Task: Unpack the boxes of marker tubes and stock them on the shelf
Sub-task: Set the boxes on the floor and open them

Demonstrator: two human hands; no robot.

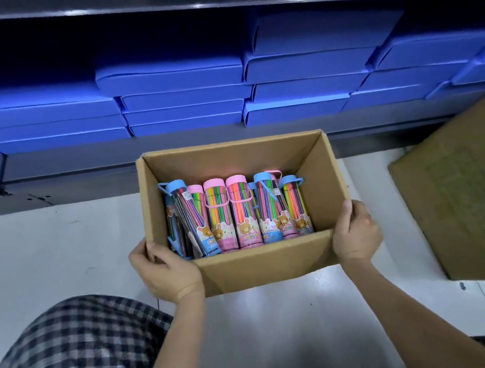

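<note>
Hands: left hand (166, 268) & right hand (357, 232) both curled, gripping cardboard box (269, 267).

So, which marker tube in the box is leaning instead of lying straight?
The blue-capped tube at the far left of the box. It tilts across its neighbours, while the other tubes lie parallel.

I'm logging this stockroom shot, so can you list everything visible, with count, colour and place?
open cardboard box: one, brown, centre, held over the floor
marker tubes: about eight visible, clear with pink or blue caps, inside the open box
flat blue boxes: many, blue, stacked on the shelf
shelf: one, dark grey, across the top
second cardboard box: one, brown, right edge
floor: white
checked trouser leg: one, dark and white, lower left
left hand: grips the box's near left corner
right hand: grips the box's near right corner
</note>
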